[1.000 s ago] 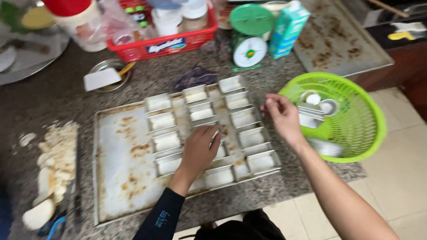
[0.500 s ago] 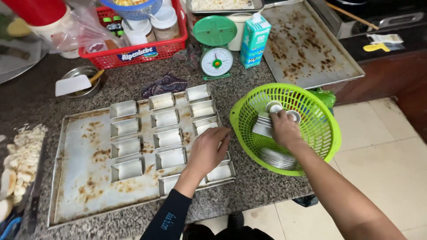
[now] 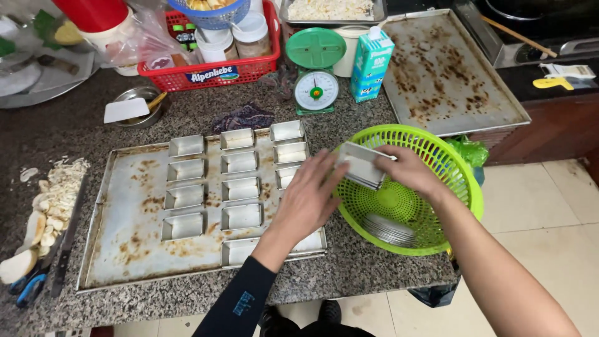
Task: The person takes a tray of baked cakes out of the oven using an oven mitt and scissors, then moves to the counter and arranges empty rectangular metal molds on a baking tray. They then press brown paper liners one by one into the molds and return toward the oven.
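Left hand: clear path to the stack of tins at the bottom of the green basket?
Probably yes. The left hand sits at the rim of the green basket, whose top is open. The right hand and the small tin it holds hang above, but the stack of tins lies uncovered beneath them.

Both arms enter from the bottom of the frame and reach up toward its middle. The left arm, in a dark long sleeve, rises from the bottom centre and leans up and to the right; its wrist is bare. The left hand (image 3: 307,198) lies palm down in the middle of the frame, fingers straight and slightly spread, tips pointing to the upper right. The right arm is bare and runs from the lower right corner diagonally up and to the left. The right hand (image 3: 407,171) sits just right of centre, back upward, fingers curled and closed in a grip, close beside the left fingertips.
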